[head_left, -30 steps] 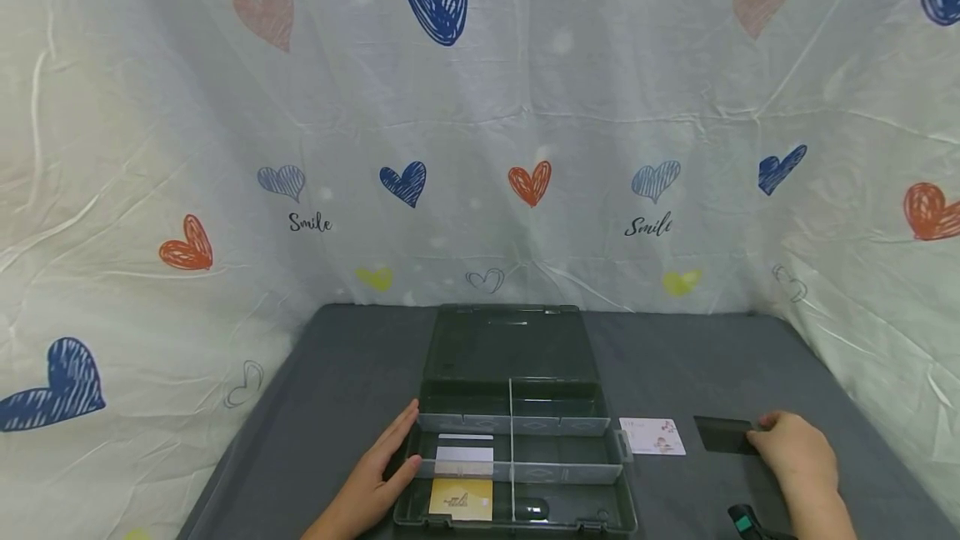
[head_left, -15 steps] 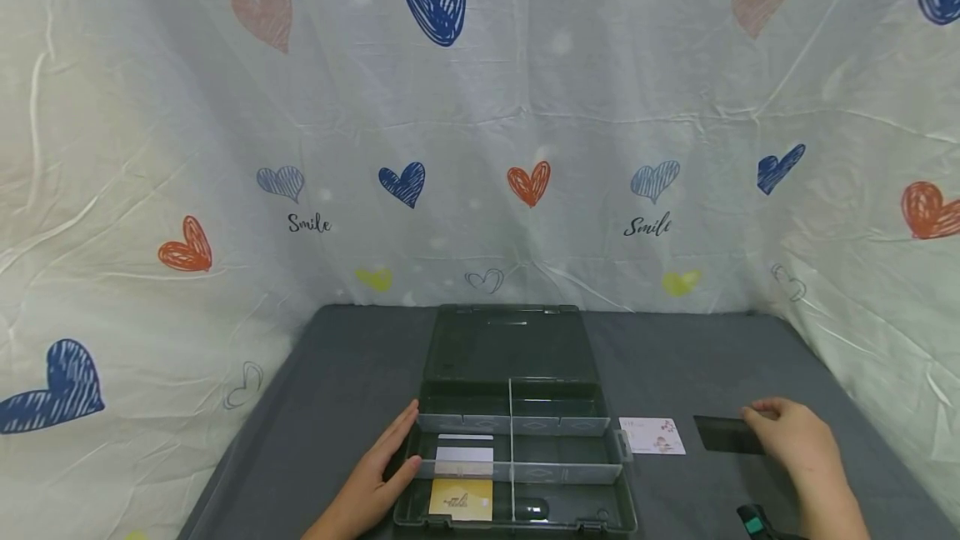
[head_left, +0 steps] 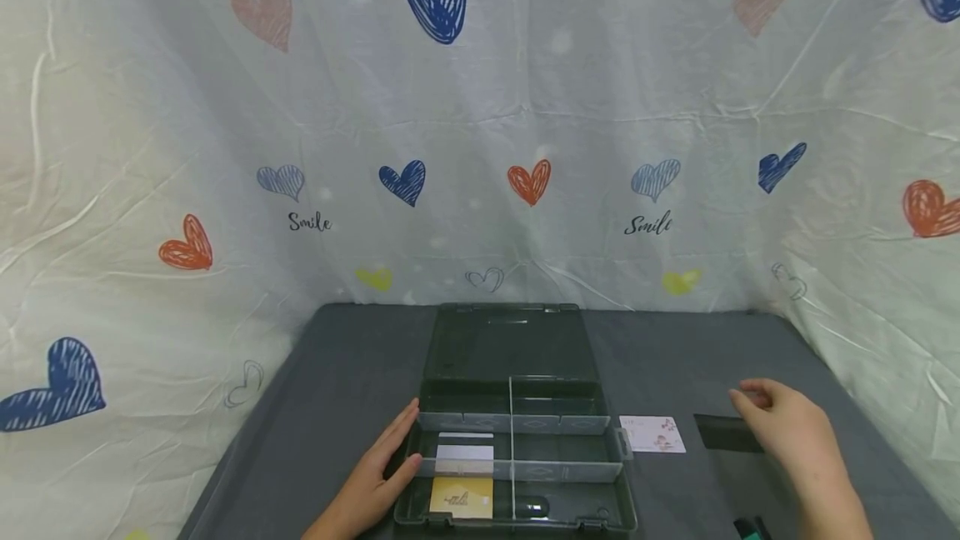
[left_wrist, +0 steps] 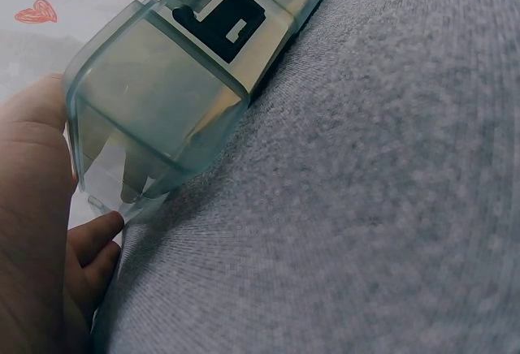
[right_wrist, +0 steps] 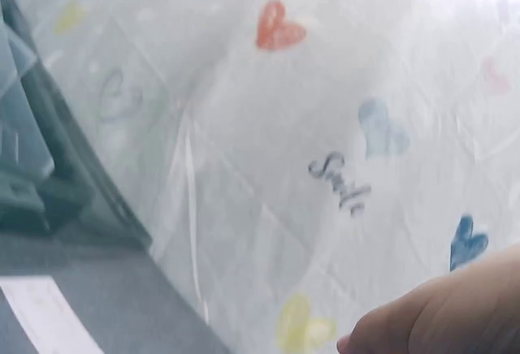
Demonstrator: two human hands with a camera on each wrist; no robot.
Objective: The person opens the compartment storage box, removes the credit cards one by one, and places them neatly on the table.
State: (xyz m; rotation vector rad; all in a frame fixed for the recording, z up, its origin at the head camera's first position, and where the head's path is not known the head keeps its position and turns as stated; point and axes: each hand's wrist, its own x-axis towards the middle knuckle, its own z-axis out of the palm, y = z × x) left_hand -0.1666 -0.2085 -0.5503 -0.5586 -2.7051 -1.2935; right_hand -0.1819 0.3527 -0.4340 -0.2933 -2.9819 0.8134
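Observation:
A dark green translucent compartment box (head_left: 566, 444) stands on the table with its lid (head_left: 510, 344) swung back. My left hand (head_left: 375, 469) rests against the box's left side, fingers extended along the wall and thumb near the rim. In the left wrist view, fingertips touch the clear end wall (left_wrist: 154, 86). My right hand (head_left: 795, 432) hovers over the right part of a dark card (head_left: 723, 433), its fingers loosely bent and nothing visible in them. Left of that card lies a white card with pink print (head_left: 651, 434).
Inside the box's left compartments are a yellow card (head_left: 461, 498) and a white striped card (head_left: 465, 452). A small dark oval object (head_left: 532, 508) sits in the front right compartment. A grey cloth (head_left: 360, 365) covers the table, and a heart-printed curtain (head_left: 480, 123) hangs behind.
My right hand has left the dark card's right edge and moved up and slightly left over it. The card stays in its place. My left hand has not moved.

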